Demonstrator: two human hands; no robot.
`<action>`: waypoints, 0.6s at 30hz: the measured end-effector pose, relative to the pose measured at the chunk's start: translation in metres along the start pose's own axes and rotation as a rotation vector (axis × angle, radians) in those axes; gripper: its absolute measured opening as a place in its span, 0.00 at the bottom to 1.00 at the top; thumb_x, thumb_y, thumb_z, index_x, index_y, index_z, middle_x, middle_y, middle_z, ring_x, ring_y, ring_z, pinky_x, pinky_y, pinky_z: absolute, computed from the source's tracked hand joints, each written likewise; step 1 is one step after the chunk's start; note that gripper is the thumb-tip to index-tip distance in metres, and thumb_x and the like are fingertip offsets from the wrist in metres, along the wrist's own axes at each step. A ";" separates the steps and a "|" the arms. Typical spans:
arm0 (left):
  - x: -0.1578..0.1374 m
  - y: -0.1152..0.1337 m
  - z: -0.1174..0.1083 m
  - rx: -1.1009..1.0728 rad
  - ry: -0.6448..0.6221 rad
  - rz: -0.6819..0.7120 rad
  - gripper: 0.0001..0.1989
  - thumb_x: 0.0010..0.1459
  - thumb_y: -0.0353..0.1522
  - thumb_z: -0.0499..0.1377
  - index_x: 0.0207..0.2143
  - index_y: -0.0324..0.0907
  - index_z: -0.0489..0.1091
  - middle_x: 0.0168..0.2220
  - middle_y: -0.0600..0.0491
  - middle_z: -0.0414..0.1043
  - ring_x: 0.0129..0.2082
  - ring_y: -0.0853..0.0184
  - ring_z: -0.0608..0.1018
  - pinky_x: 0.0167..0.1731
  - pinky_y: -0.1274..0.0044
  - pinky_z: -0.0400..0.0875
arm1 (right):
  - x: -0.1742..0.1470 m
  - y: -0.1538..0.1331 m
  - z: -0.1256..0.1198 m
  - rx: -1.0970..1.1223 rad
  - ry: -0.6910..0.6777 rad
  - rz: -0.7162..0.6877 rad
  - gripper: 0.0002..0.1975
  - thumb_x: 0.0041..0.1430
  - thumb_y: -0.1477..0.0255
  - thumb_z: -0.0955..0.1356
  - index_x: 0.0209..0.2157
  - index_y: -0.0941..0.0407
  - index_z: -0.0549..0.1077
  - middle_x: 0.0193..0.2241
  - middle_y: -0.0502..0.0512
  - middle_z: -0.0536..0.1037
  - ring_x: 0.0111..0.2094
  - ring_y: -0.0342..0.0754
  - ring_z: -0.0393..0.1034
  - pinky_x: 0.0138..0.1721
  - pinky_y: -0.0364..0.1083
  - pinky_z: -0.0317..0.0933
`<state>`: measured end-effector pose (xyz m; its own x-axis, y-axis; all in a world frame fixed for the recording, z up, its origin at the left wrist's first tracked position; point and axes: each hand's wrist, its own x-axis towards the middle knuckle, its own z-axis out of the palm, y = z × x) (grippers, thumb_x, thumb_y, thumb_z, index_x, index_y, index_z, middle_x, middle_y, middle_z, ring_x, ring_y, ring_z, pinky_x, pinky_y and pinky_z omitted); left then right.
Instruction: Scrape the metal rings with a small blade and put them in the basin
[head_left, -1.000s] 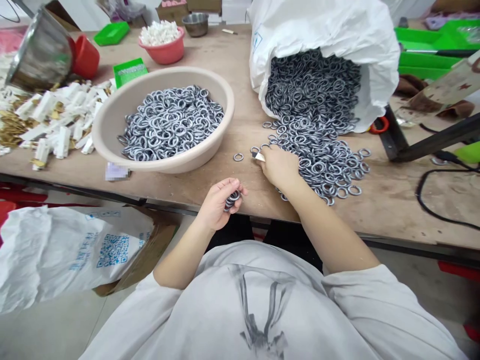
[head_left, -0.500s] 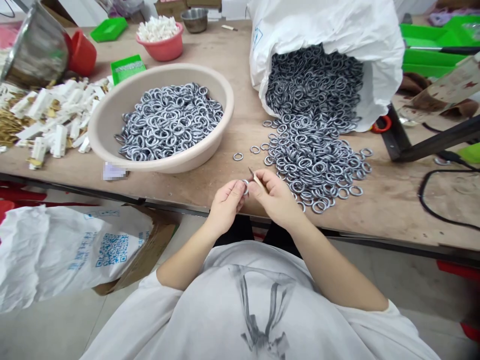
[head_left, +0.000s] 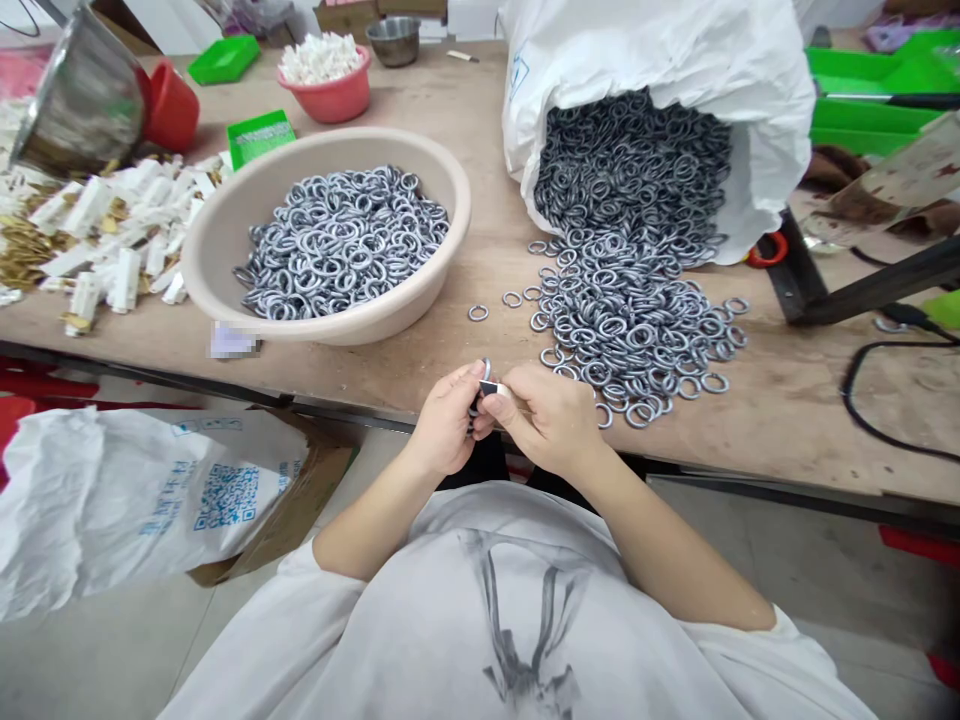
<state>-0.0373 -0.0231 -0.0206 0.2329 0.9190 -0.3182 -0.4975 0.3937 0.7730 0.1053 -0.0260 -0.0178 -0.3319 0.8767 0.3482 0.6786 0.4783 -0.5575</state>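
Just over the table's front edge, my left hand pinches a grey ring between thumb and fingers; part of the ring is hidden. My right hand is closed on a small knife, whose dark blade lies against the ring. Most of the knife's handle is covered by my fingers. Beside my right hand spreads a pile of grey rings, spilling from a white sack. A beige basin full of similar rings stands to the left, beyond my left hand.
White and brass-coloured parts lie heaped at the left, near a tilted metal bowl. A pink bowl of white pieces stands farther back. On the right are a dark metal bar and a black cable.
My right hand has turned over, bringing the knife's blade from pointing up and away down onto the ring. The ring has tilted and shifted slightly in my left hand.
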 end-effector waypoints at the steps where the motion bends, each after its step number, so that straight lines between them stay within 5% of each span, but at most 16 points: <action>1: 0.000 0.000 0.000 0.000 -0.004 0.000 0.24 0.50 0.46 0.67 0.24 0.41 0.58 0.17 0.63 0.56 0.14 0.80 0.59 0.13 0.85 0.51 | 0.000 0.000 0.000 -0.018 0.001 -0.005 0.27 0.69 0.51 0.56 0.25 0.54 0.68 0.24 0.53 0.72 0.28 0.45 0.62 0.29 0.45 0.47; 9: 0.002 -0.001 -0.009 0.030 -0.023 -0.023 0.22 0.50 0.45 0.67 0.25 0.41 0.60 0.17 0.63 0.55 0.13 0.79 0.57 0.13 0.85 0.49 | 0.004 0.002 0.002 -0.021 -0.076 0.054 0.25 0.69 0.54 0.58 0.23 0.54 0.67 0.22 0.51 0.72 0.24 0.44 0.63 0.27 0.45 0.43; 13: -0.005 -0.002 -0.014 0.069 -0.171 -0.110 0.23 0.52 0.46 0.66 0.22 0.40 0.59 0.17 0.61 0.54 0.14 0.80 0.56 0.13 0.84 0.48 | 0.028 0.020 -0.001 -0.200 -0.029 0.313 0.26 0.69 0.52 0.56 0.27 0.54 0.72 0.23 0.54 0.75 0.26 0.48 0.67 0.28 0.45 0.44; 18: -0.003 0.001 -0.023 0.083 -0.099 -0.058 0.20 0.52 0.45 0.66 0.25 0.37 0.66 0.20 0.58 0.62 0.15 0.79 0.61 0.14 0.84 0.52 | 0.076 0.027 0.006 -0.433 -0.160 0.260 0.18 0.67 0.57 0.63 0.45 0.55 0.75 0.41 0.61 0.80 0.38 0.55 0.74 0.33 0.46 0.54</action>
<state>-0.0575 -0.0253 -0.0310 0.3429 0.8862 -0.3114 -0.4106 0.4396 0.7989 0.0949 0.0539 -0.0113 -0.1894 0.9766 0.1016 0.9492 0.2086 -0.2357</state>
